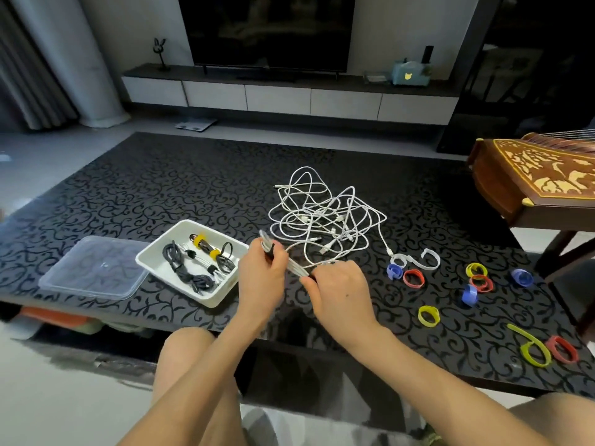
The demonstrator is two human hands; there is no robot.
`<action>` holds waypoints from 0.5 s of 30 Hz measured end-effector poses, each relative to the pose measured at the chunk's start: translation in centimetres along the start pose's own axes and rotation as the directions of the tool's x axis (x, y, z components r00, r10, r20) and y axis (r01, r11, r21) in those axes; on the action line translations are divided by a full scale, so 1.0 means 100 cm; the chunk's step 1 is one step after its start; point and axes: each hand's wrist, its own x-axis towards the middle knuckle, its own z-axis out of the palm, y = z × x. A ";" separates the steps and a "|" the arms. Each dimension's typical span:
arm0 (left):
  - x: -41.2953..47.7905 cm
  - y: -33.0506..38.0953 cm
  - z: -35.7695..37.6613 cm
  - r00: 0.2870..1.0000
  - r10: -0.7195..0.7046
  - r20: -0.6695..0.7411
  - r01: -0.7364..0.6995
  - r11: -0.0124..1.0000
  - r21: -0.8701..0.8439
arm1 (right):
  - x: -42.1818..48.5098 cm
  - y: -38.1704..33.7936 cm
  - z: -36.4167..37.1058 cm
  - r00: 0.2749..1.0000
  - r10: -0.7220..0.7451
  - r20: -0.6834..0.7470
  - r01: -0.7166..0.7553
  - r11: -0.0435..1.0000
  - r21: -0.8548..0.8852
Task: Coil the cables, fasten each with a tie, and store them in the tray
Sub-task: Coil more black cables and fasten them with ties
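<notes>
Cable bundle (291,266), white and gathered into a few narrow loops, is held above the table between the two hands, just right of the tray. The left hand (262,273) has its fingers curled round the bundle's upper end. A dark strip (269,252) shows against those fingers, but whether it is a tie cannot be made out. The right hand (338,291) pinches the lower end. Its back faces the camera, so the fingertips and the grip itself are hidden, and another dark patch at its thumb is too small to tell. One strand trails from the bundle up into the tangle of white cables (325,217) lying on the patterned black table (193,181) just behind the hands.

The white tray (222,296) sits to the left and holds coiled dark cables (190,272) and one bundle with yellow bands (206,246); how many coils there are is unclear. A clear lid (93,268) lies flat beside the tray, touching its left corner.

To the right, loose ties lie scattered: a white tie (429,259) half uncurled, and blue, red and yellow rings, among them a yellow tie (429,316) nearer the front edge. A carved wooden instrument (547,175) is cut off by the right edge.
</notes>
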 end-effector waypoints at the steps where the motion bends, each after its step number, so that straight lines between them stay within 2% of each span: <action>1: 0.008 -0.006 -0.008 1.000 0.011 -0.011 -0.011 1.000 0.020 | 0.008 -0.006 0.003 1.000 -0.013 0.006 0.013 1.000 0.017; 3: 0.031 -0.025 -0.030 0.999 -0.037 -0.024 0.037 0.999 0.032 | 0.032 -0.025 0.015 0.998 -0.027 0.060 0.024 0.998 0.056; 5: 0.055 -0.044 -0.052 0.980 -0.198 0.011 0.198 0.978 -0.065 | 0.062 -0.046 0.030 0.979 -0.015 0.201 -0.010 0.992 0.125; 8: 0.092 -0.071 -0.085 0.885 -0.453 0.112 0.465 0.844 -0.267 | 0.112 -0.075 0.060 0.897 0.081 0.434 -0.188 0.960 0.209; 10: 0.108 -0.085 -0.105 0.806 -0.558 0.199 0.592 0.764 -0.255 | 0.135 -0.088 0.080 0.864 0.098 0.494 -0.212 0.960 0.181; 11: 0.114 -0.095 -0.114 0.790 -0.580 0.200 0.613 0.761 -0.213 | 0.145 -0.095 0.092 0.855 0.096 0.510 -0.205 0.965 0.162; 12: 0.118 -0.103 -0.121 0.805 -0.573 0.153 0.592 0.791 -0.154 | 0.152 -0.099 0.103 0.847 0.097 0.522 -0.198 0.970 0.141; 14: 0.120 -0.121 -0.130 0.895 -0.445 -0.003 0.444 0.892 0.090 | 0.160 -0.108 0.123 0.842 0.112 0.528 -0.175 0.982 0.072; 15: 0.118 -0.128 -0.133 0.935 -0.354 -0.039 0.352 0.903 0.248 | 0.162 -0.113 0.132 0.849 0.115 0.516 -0.156 0.987 0.037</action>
